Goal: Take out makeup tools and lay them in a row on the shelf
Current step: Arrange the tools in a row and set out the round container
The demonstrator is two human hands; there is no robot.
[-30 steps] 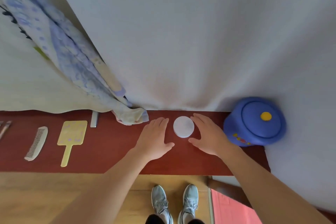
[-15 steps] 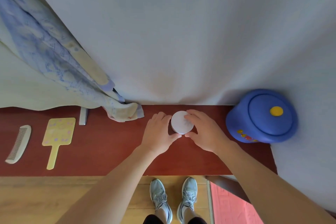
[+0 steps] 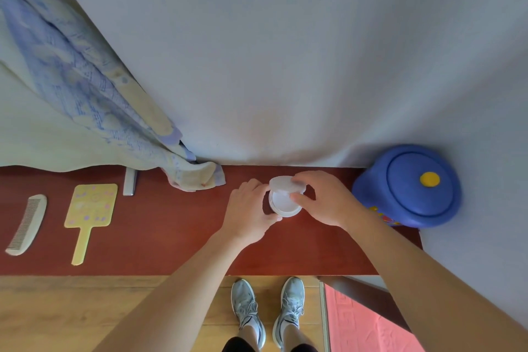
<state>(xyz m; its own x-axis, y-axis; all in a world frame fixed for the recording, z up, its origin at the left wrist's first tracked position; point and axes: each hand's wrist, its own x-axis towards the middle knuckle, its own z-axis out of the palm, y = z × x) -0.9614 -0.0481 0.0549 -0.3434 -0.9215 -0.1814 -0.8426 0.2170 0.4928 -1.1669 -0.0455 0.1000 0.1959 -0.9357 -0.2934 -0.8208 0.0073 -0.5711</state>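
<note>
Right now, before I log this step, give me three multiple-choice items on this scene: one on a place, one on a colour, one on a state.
1. Where does the yellow hand mirror lie?
A) on the wooden floor
B) on the shelf, between the comb and the left hand
C) under the curtain

2. What colour is the knob on the blue lidded container?
A) red
B) white
C) yellow

3. How is the lid of the white round jar?
A) shut flat
B) raised and tilted
C) lying beside the comb

Answers:
1 B, it lies just right of the comb.
2 C, a yellow dot tops the blue lid.
3 B, the right hand holds the lid up while the left hand grips the jar.
</note>
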